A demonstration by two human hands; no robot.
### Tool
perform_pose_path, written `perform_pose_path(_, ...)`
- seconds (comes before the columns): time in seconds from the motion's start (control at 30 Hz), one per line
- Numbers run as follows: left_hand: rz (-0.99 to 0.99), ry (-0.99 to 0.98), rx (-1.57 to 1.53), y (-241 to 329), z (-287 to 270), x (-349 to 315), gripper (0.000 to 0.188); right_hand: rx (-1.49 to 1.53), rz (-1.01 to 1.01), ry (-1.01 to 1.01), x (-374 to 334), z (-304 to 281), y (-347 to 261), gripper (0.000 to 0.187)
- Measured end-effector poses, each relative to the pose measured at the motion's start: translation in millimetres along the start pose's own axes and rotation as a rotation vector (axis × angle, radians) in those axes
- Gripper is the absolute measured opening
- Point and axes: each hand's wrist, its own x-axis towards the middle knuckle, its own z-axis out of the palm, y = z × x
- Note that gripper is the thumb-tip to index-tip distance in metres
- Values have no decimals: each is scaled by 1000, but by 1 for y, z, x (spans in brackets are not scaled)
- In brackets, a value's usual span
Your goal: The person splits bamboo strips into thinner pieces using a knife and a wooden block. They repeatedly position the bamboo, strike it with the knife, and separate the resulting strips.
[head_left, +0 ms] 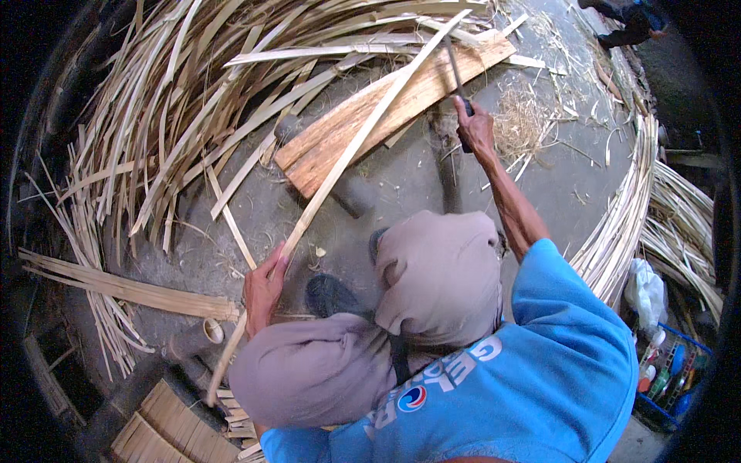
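My left hand [265, 287] is closed around a long pale wooden strip [351, 158], beside my left knee. From there the strip slants up and to the right, passing over a thick wooden plank [312, 158]; its other end continues below the hand. My right hand [477, 130], farther out, grips a knife [455, 69] by its dark handle. The thin blade points away from me and lies over the plank's far right part, close to the strip. Whether the blade touches the strip, I cannot tell.
Many loose strips [181, 100] heap up at the far left. Curly shavings [521, 119] lie right of the knife. Bundled strips [625, 208], a white plastic bag [645, 293] and a blue basket [670, 417] of items stand right. Another person [633, 23] is partly visible far right.
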Motion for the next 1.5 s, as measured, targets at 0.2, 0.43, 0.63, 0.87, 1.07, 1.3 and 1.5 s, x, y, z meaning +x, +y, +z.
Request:
perform_pose_path(0.2, -62, -6, 8, -10, -9, -8, 43, -14, -763, -288, -63, 37, -2, 44)
perform_pose_path(0.43, -32, 17, 46, -44, -38, -38, 42, 104, 97, 107, 38, -26, 34, 60)
perform_pose_path(0.63, -38, 154, 424, -25, -2, -15, 44, 634, 168, -397, -26, 2, 12, 48)
perform_pose_path(0.87, 86, 333, 391, -24, 24, -6, 33, 736, 453, -621, -92, 27, -15, 46)
perform_pose_path(1.07, 95, 285, 436, -31, 25, 4, 33, 406, 158, -818, -135, 34, -17, 52)
perform_pose_path(1.3, 96, 300, 409, -22, 27, 2, 33, 269, 65, -830, -163, 43, -41, 57)
perform_pose_path(1.5, 103, 264, 390, -15, 26, 8, 36, 766, 611, -626, -155, 75, -34, 58)
